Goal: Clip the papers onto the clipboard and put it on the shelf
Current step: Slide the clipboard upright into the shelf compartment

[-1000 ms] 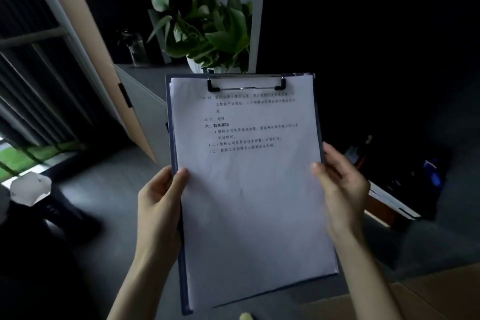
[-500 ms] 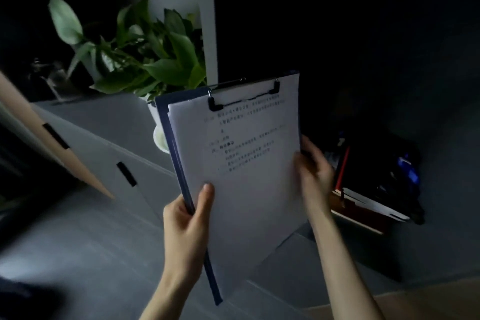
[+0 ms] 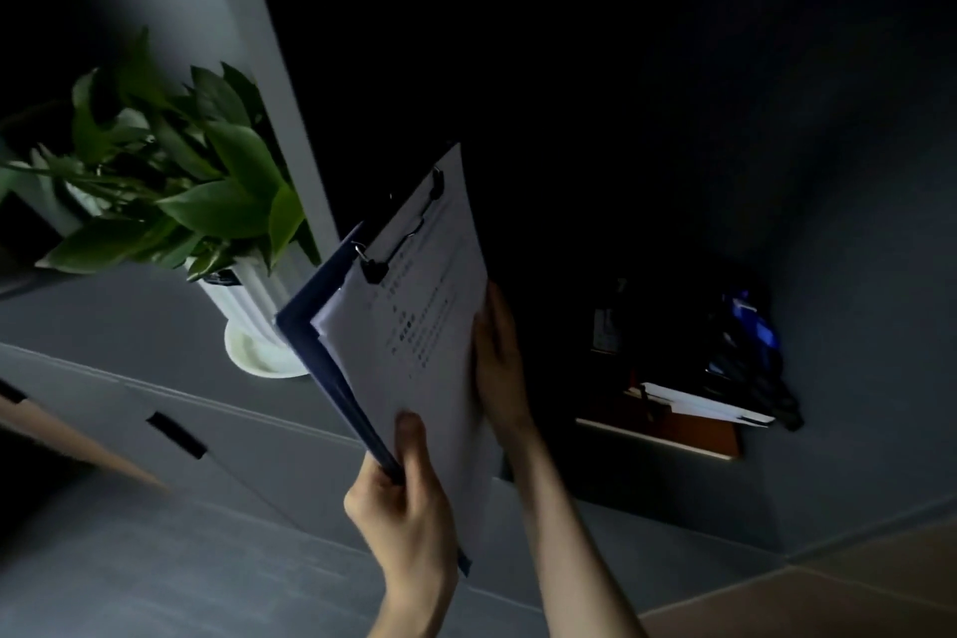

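Dark-blue flat clipboard [image 3: 331, 368] with clipped white printed papers [image 3: 424, 326] has swung edge-on toward the dark shelf [image 3: 657, 435] at right since 1 second ago; left hand [image 3: 409, 497] pinches its near edge, right hand [image 3: 497, 368] lies flat along the sheets' far side, so shelving's next.

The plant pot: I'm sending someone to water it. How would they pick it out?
On the grey cabinet top, left of the blue clipboard a left hand holds, stands a white ribbed ceramic pot on a white saucer. It alone carries broad green leaves.
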Action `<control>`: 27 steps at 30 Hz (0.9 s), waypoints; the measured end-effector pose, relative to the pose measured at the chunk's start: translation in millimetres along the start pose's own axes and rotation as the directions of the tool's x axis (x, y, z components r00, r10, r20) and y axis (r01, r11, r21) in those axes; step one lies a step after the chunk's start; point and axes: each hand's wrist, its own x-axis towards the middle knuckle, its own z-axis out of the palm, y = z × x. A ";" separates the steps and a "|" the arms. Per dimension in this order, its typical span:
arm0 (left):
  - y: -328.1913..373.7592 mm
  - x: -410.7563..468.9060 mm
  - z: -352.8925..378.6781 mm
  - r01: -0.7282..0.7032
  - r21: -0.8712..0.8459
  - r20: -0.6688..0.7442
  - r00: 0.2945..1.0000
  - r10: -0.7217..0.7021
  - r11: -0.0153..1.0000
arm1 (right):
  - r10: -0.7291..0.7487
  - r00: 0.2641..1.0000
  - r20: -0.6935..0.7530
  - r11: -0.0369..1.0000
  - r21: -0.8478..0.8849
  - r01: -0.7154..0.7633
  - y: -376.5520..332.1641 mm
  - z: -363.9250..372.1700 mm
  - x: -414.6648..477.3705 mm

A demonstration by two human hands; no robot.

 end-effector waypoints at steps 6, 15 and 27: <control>-6.1 6.4 27.4 -0.084 -0.075 0.015 0.996 0.086 0.994 | -0.005 0.999 0.045 0.999 -0.052 0.008 20.0 -11.4 -43.6; -8.5 16.7 48.9 -0.109 -0.131 0.029 0.993 0.113 0.985 | -0.069 0.984 0.165 0.951 -0.286 0.114 44.5 -25.1 -101.3; -12.5 41.7 66.9 -0.073 -0.107 0.158 0.983 0.090 0.992 | -0.097 0.983 0.153 0.928 -0.344 0.146 51.1 -13.5 -62.4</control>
